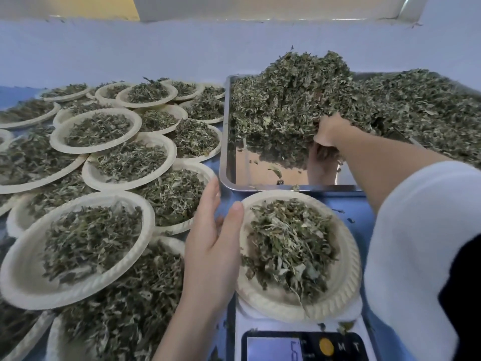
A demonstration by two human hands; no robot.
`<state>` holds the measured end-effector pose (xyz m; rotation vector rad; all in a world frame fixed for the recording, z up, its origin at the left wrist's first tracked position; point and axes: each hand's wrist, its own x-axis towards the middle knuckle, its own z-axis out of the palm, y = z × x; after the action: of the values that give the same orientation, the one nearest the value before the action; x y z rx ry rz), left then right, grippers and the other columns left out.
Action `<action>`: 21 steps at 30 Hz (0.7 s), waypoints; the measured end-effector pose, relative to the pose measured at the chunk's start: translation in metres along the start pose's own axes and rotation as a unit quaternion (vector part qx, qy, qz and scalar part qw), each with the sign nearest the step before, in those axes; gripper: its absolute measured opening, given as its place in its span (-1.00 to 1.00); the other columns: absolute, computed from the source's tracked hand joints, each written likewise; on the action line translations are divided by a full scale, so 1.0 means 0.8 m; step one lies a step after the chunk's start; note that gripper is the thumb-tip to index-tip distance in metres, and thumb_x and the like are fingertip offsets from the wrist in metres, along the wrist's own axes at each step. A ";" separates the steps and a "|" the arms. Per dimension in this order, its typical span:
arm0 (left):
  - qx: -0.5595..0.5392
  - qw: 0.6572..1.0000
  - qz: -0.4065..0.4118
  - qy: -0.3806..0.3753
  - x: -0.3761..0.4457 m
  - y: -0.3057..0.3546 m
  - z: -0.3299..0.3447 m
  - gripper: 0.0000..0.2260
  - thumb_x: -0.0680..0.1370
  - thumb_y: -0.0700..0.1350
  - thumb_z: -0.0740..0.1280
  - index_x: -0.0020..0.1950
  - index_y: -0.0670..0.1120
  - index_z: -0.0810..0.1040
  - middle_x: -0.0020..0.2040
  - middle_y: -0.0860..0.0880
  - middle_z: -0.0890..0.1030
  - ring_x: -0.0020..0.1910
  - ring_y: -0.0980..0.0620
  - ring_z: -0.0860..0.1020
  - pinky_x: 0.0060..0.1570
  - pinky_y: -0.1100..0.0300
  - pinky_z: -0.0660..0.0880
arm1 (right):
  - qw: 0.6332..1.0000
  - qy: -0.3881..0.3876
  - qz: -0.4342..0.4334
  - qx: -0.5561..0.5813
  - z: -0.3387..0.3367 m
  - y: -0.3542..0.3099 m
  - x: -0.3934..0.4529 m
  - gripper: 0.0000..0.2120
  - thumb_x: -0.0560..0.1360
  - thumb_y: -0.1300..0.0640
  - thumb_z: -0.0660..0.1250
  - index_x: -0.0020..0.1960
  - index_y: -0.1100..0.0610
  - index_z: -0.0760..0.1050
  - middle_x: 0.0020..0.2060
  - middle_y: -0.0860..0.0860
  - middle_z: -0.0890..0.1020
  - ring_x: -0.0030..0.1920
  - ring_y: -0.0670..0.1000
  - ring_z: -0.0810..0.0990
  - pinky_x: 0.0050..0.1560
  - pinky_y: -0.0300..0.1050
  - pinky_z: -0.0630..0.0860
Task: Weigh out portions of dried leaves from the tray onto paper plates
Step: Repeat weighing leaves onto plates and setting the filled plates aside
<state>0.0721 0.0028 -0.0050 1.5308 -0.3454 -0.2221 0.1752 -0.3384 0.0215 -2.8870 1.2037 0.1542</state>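
A steel tray (229,162) holds heaped dried leaves (299,84), its near-left corner bare; just before it, a leaf-filled paper plate (346,280) sits on the scale (260,332); filled plates (104,131) overlap leftward.

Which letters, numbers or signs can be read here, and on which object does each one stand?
"M" and "T": white letters on the black panel of the digital scale, right of a yellow button.
Digits on the lit scale display: cut off and blurred, unreadable.
Small print beside the display: too small to read.

One head-worn camera looks forward and steeply down, close over the scale (299,342) and tray (226,142).
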 end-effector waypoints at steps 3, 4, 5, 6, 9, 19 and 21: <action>0.038 0.999 -0.004 -0.007 0.014 0.013 0.006 -0.70 0.59 0.08 0.21 0.24 0.44 0.32 0.02 0.65 0.37 0.09 0.65 0.30 0.11 0.36 0.26 | 0.998 -0.004 -0.066 0.016 -0.009 -0.002 0.002 -0.85 0.49 0.16 0.29 -0.06 0.27 0.47 -0.13 0.20 0.55 -0.18 0.17 0.53 -0.01 0.07 0.57; 0.048 0.999 -0.005 -0.014 0.018 0.017 0.010 -0.72 0.59 0.08 0.19 0.19 0.47 0.31 -0.02 0.65 0.37 0.08 0.63 0.31 0.11 0.34 0.26 | 0.997 -0.005 -0.073 0.033 -0.013 -0.001 0.003 -0.81 0.48 0.11 0.32 -0.03 0.24 0.46 -0.09 0.20 0.56 -0.17 0.16 0.53 -0.02 0.07 0.56; 0.056 0.998 -0.006 -0.019 0.022 0.020 0.013 -0.72 0.59 0.08 0.19 0.17 0.48 0.30 -0.02 0.62 0.36 0.12 0.58 0.32 0.14 0.30 0.26 | 0.997 -0.002 -0.066 0.050 -0.016 0.000 0.005 -0.70 0.47 0.03 0.35 0.10 0.19 0.45 0.08 0.22 0.53 -0.06 0.20 0.53 0.02 0.07 0.53; 0.061 0.998 -0.006 -0.021 0.026 0.023 0.015 -0.72 0.59 0.08 0.19 0.16 0.49 0.30 -0.02 0.60 0.35 0.14 0.53 0.33 0.17 0.27 0.25 | 0.997 -0.008 -0.049 0.065 -0.018 0.001 0.004 -0.55 0.46 -0.05 0.35 0.28 0.09 0.38 0.27 0.22 0.40 0.12 0.26 0.48 0.12 0.12 0.46; 0.073 0.997 -0.010 -0.021 0.030 0.025 0.018 -0.73 0.60 0.08 0.19 0.00 0.54 0.31 -0.12 0.63 0.36 0.00 0.62 0.33 0.03 0.38 0.24 | 0.997 -0.058 -0.047 0.020 -0.013 0.000 0.002 -0.40 0.45 -0.17 0.30 0.44 -0.08 0.26 0.44 0.14 0.22 0.35 0.30 0.32 0.27 0.21 0.34; 0.067 0.997 -0.009 0.022 0.031 0.022 0.005 -0.63 0.59 0.07 0.20 0.38 0.31 0.30 0.16 0.46 0.37 0.17 0.41 0.33 0.21 0.23 0.22 | 0.969 -0.196 -0.101 0.109 -0.007 -0.014 -0.020 -0.32 0.42 -0.36 0.27 0.43 -0.07 0.30 0.50 0.11 0.19 0.32 0.05 0.47 0.21 0.11 0.45; 0.067 0.997 -0.017 0.032 0.031 0.021 0.003 -0.59 0.59 0.08 0.20 0.43 0.27 0.27 0.34 0.31 0.35 0.27 0.29 0.31 0.26 0.17 0.23 | 0.964 -0.198 -0.136 0.116 -0.001 -0.018 -0.026 -0.33 0.41 -0.31 0.33 0.41 -0.02 0.33 0.42 0.07 0.35 0.26 0.06 0.51 0.21 0.05 0.45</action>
<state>0.0932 -0.0081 0.0135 1.6732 -0.2881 -0.1777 0.1707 -0.3138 0.0241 -2.6089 0.7006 0.5172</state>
